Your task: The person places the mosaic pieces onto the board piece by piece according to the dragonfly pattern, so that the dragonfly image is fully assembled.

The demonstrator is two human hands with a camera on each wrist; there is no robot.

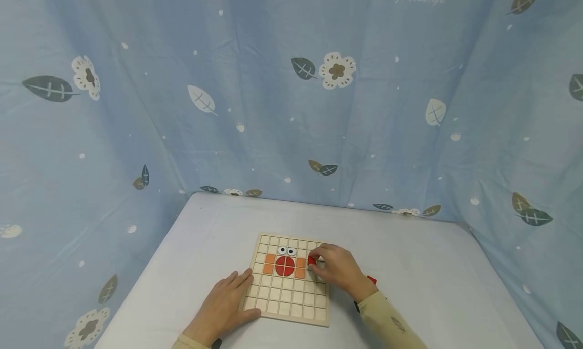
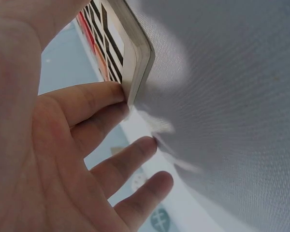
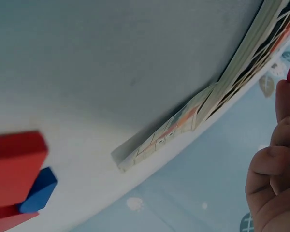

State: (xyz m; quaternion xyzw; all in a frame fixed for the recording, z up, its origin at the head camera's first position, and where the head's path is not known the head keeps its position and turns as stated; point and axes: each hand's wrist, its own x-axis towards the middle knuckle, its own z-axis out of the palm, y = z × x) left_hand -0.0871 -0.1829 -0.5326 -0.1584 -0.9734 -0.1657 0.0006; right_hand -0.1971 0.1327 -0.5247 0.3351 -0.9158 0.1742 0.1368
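On the board's (image 1: 285, 308) edge, left hand (image 1: 221, 306) lies spread; right hand (image 1: 339, 269) pinches seemingly one red tile (image 1: 311, 261).

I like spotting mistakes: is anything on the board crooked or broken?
Nothing stands out. On the wooden grid board, the eye tiles sit side by side, the red circle looks round and whole, and orange tiles flank it. The right hand pinches another red piece.

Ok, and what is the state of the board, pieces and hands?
Grid board: flat, partly filled.
Red circle: complete.
Orange tiles: in cells.
Eye tiles: in cells.
Red piece: pinched by right hand.
Left hand: touching board.
Loose red blocks: off board.
Blue block: off board.
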